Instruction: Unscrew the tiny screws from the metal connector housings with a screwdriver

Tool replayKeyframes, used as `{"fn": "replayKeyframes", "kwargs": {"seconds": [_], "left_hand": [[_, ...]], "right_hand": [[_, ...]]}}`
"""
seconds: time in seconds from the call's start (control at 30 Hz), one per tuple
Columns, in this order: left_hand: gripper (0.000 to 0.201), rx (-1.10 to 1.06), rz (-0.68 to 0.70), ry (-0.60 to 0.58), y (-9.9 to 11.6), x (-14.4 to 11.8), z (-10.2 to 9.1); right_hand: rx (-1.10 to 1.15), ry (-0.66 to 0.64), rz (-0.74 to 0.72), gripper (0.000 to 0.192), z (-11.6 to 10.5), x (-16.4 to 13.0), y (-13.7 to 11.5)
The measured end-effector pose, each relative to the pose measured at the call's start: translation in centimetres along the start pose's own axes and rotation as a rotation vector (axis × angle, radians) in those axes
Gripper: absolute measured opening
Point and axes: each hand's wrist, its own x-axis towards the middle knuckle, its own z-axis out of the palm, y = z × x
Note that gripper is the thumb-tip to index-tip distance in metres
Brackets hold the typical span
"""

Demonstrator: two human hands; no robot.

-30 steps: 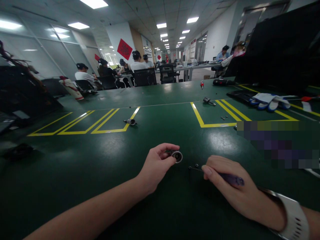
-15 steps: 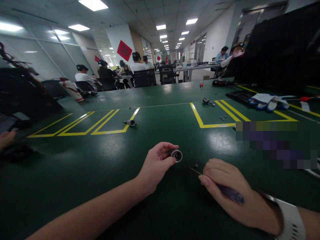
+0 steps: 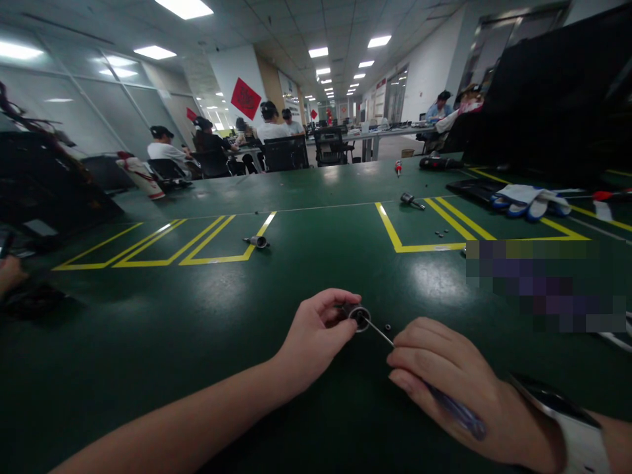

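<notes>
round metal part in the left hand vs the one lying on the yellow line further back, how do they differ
The round metal part is pinched off the table between the left hand fingers, its open face turned toward the camera; the cylindrical part lies untouched on its side on the yellow line. The screwdriver in the right hand has its tip at the held part; no tool is near the far one. Both are small, silvery and round.

Bright ceiling panels (image 3: 184,6) light the room evenly and throw pale glare patches on the green table (image 3: 434,280). Under the panels, straight lines bow toward the frame edges. A pixelated block hides part of the table's right side; near the table's front edge, forearms look soft.
</notes>
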Motion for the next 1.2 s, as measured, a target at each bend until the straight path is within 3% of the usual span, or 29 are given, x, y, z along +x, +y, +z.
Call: {"fn": "replayKeyframes", "kwargs": {"seconds": [0.47, 1.2], "left_hand": [[0.018, 0.065, 0.04, 0.06, -0.11, 0.18, 0.27], [0.019, 0.09, 0.056, 0.043, -0.41, 0.24, 0.33]], "right_hand": [[-0.125, -0.011, -0.066, 0.019, 0.22, -0.13, -0.48], [-0.19, -0.038, -0.078, 0.023, 0.55, -0.09, -0.66]]}}
